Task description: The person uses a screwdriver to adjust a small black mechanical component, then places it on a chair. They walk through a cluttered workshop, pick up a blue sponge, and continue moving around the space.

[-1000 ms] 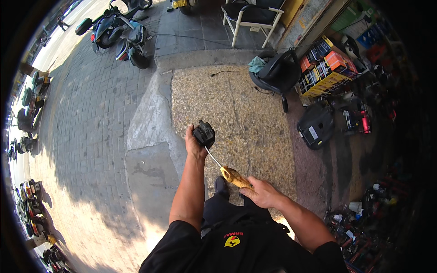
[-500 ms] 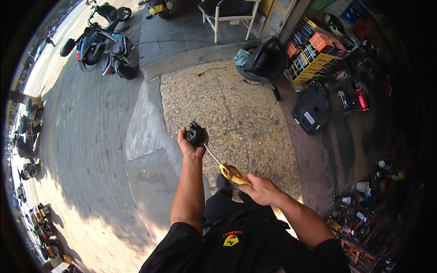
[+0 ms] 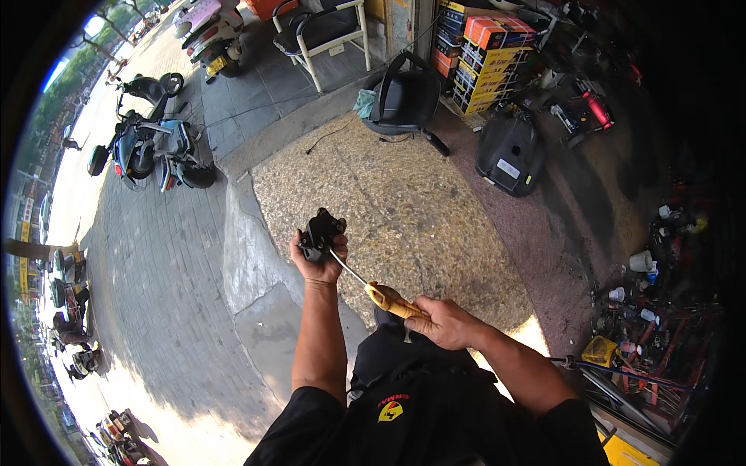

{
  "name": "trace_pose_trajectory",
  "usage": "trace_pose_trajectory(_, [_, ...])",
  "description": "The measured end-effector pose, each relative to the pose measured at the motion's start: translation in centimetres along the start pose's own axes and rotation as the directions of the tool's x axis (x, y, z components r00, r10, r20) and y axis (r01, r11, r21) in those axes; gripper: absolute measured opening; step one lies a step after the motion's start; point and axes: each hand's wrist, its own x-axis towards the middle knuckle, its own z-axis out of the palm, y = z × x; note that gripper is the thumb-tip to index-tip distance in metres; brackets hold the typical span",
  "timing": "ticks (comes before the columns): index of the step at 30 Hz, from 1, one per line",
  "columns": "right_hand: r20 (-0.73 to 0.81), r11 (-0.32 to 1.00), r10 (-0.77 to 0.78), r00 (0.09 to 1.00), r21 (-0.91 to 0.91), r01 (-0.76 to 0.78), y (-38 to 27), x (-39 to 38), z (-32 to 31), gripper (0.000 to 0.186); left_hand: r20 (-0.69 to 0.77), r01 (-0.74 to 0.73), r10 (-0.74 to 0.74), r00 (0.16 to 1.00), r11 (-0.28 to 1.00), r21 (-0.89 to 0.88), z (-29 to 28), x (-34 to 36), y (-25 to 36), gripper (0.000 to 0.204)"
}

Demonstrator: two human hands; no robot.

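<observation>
Pebbled ground (image 3: pixel 404 206); left grip (image 3: pixel 317 269) closed round one black part (image 3: pixel 320 233), kind unclear; right grip (image 3: pixel 444 322) clasping one yellow-handled tool (image 3: pixel 393 302)

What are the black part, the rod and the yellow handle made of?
Black part: probably plastic, dark with slight sheen, or coated metal. Rod: likely bare metal, thin, straight and pale. Yellow handle: perhaps plastic, dullish with darker patches.

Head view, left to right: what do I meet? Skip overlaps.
Parked blue scooters → black part → tool's yellow handle → black shell with a white label → white bucket.
</observation>
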Motion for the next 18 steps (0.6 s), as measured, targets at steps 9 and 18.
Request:
trace_pose_trajectory(9, [-0.152, 0.989, -0.090, 0.984, 0.100, 0.106, 5.6, -6.5, -3.2, 0.050, 0.204, 0.119, -0.150, 0.967, 0.981, 0.155, 3.9, 2.5, -6.9, 0.071])
trace_pose_trajectory(18, [-0.337, 0.980, 0.020, 0.941, 0.192, 0.048, 9.9, -11.9, -7.1, 0.053, 0.217, 0.342, -0.392, 0.894, 0.910, 0.235, 7.4, 9.2, -16.5, 0.067])
